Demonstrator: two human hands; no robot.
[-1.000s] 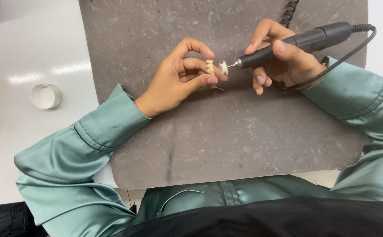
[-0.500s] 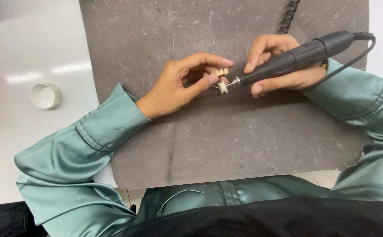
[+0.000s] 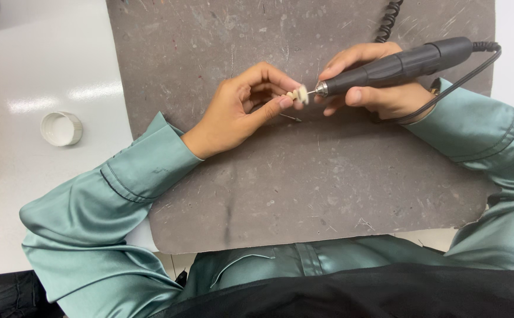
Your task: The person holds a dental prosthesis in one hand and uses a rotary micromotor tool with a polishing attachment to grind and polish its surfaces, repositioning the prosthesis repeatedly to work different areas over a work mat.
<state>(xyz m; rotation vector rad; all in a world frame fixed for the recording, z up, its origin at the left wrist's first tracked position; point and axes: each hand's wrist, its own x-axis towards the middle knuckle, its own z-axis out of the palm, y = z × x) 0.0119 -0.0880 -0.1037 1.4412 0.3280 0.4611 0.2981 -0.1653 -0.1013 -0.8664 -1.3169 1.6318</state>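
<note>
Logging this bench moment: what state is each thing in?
Left hand: pinching the cream piece.
Cream piece: held at the fingertips, tool tip against it.
Right hand: gripping the handpiece.
Handpiece: held level, tip pointing left, cord attached.
Cap: lying open side up on the white table.
Mat: flat, scratched.

Both arms are reaching in from the lower corners, sleeved in green satin, forearms angling toward twelve o'clock and converging at centre. The left hand [image 3: 239,109] is lying palm-up-and-inward, wrist bent, its thumb and fingertips [image 3: 284,101] pinching together and pointing toward three o'clock. The right hand [image 3: 374,88] is sitting at three o'clock of the left, fingers curling closed in a pen-style grip, index finger extending toward nine o'clock. The two hands' fingertips are nearly meeting.
</note>
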